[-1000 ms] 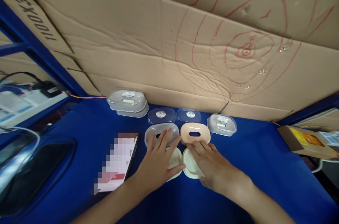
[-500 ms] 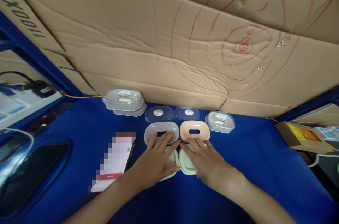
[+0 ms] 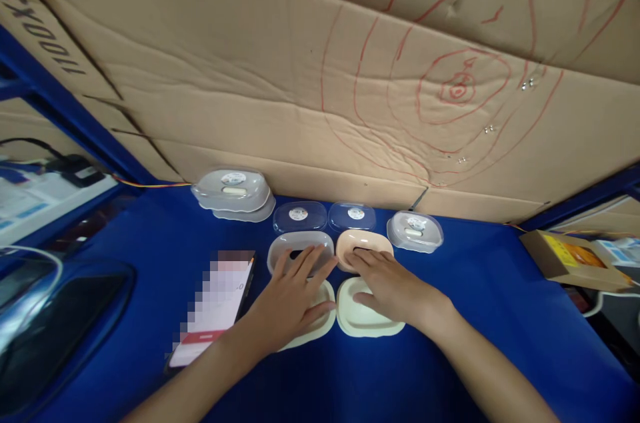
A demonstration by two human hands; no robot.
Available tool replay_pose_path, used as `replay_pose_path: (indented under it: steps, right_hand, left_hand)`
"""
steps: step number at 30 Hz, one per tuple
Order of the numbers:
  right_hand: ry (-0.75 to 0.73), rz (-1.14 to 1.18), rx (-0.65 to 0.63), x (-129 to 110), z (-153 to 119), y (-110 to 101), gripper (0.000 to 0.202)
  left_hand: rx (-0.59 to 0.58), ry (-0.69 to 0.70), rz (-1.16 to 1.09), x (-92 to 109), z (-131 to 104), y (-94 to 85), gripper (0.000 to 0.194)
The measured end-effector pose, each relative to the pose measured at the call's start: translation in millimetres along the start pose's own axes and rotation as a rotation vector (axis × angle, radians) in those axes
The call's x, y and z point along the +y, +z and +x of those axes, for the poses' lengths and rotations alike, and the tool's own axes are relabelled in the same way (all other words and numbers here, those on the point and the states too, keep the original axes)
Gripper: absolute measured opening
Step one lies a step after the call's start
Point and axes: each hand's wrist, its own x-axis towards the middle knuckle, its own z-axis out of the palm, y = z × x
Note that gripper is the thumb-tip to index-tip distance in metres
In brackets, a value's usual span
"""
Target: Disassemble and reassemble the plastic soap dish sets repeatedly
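Perhaps a push from the right hand (image 3: 395, 285), fingers slightly parted, could skid the peach tray (image 3: 369, 239), near the far edge of the worktop (image 3: 475, 283). The left hand (image 3: 285, 298) splays over the grey tray (image 3: 309, 240) beside it.

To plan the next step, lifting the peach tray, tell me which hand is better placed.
Right, I'd judge. The right hand has its fingers over the peach tray, while the left hand reaches over the frosted tray beside it.
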Motion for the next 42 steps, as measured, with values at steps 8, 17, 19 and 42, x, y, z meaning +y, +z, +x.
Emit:
replay_pose_path:
  steps: [8,17,19,42]
  right_hand:
    - [0.213,-0.066,0.227,73,-6,-37,0.067]
    - [0.549,-0.045,0.130,151,-2,-25,0.122]
    - [0.539,-0.040,0.123,152,0,-23,0.118]
    - [-0.237,0.256,0.079,-6,-31,-40,0.102]
  left_hand:
    - [-0.010,0.018,-0.049,9,3,-7.5,0.061]
    - [0.017,0.032,-0.196,12,4,-10.8,0.050]
    - [0.046,0.020,-0.230,12,4,-12.2,0.048]
    - [-0.417,-0.497,-2.453,47,4,-30.4,0.070]
